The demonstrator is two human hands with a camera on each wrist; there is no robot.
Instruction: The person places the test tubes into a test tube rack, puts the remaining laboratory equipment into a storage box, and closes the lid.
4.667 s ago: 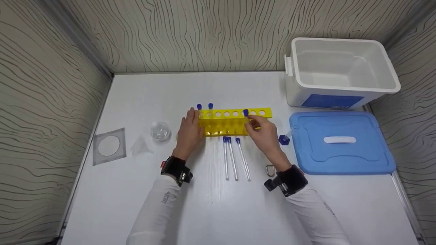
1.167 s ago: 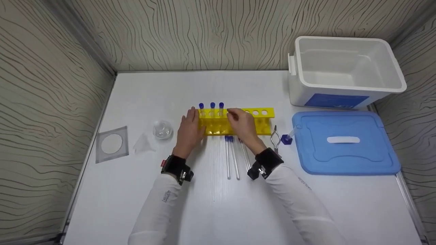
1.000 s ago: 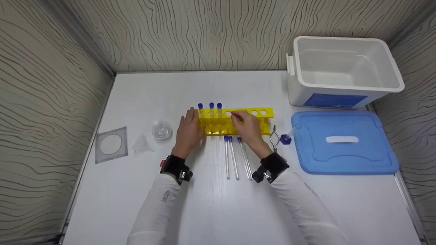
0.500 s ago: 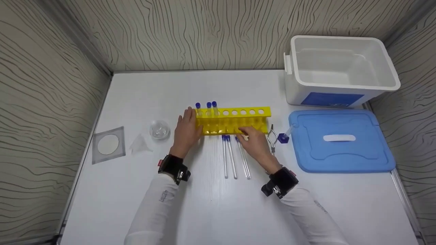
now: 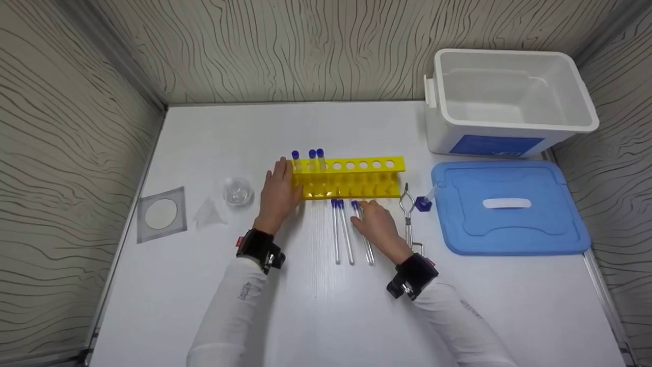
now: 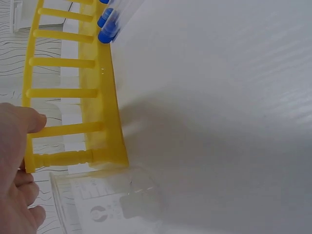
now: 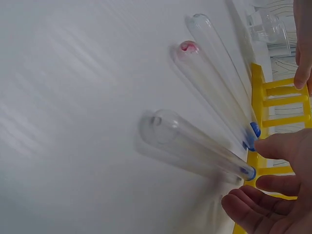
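Observation:
A yellow tube rack (image 5: 351, 178) stands mid-table with three blue-capped tubes (image 5: 311, 154) upright in its left holes. My left hand (image 5: 277, 191) rests flat against the rack's left end (image 6: 68, 92), thumb on a rail. Three more blue-capped clear tubes lie side by side in front of the rack. My right hand (image 5: 362, 210) hovers over the rightmost lying tube (image 5: 368, 250). In the right wrist view its thumb and loosely curved fingers (image 7: 253, 209) flank that tube's capped end (image 7: 195, 141) without closing on it.
Metal tongs (image 5: 407, 214) and another blue-capped tube (image 5: 425, 201) lie right of the rack, beside a blue lid (image 5: 509, 224). An open white bin (image 5: 509, 137) stands back right. A glass beaker (image 5: 238, 192), a clear funnel (image 5: 209, 214) and a square sheet (image 5: 160, 214) sit left.
My right hand has come off the rack's top and drawn back toward me to the rightmost lying tube. A third tube now stands in the rack. The left hand has stayed put.

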